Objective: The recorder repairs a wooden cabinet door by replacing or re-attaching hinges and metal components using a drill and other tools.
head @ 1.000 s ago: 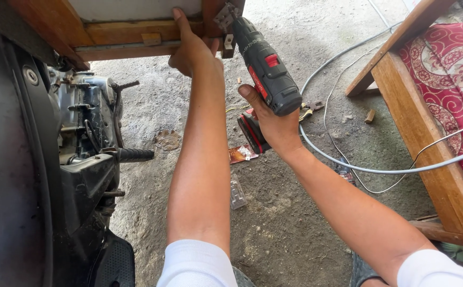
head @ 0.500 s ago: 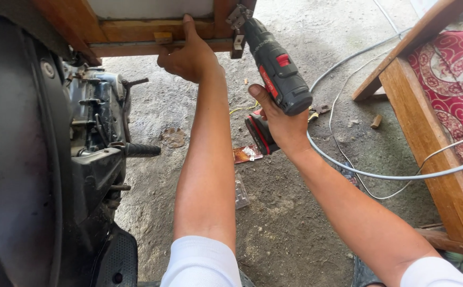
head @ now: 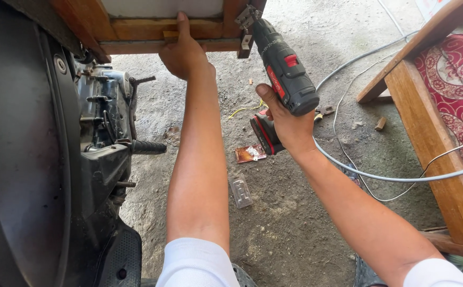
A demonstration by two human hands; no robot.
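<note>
drill nose is now sitting higher against the frame corner.
left hand (head: pixel 185 53) is pressing its fingers flat on the wooden frame (head: pixel 136 29); right hand (head: pixel 290 123) is gripping the cordless drill (head: pixel 284 79) closed.

Wooden frame (head: pixel 136 29) cut off by the top edge, drill (head: pixel 284 79) tip hidden behind a metal bracket (head: pixel 246 16), drill grip covered by the right hand (head: pixel 290 125), motorcycle (head: pixel 40 159) cropped at left.

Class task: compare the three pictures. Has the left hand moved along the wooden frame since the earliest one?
Cannot tell for certain: the camera shifts too. The left hand stays on the wooden frame, left of the cordless drill.
</note>
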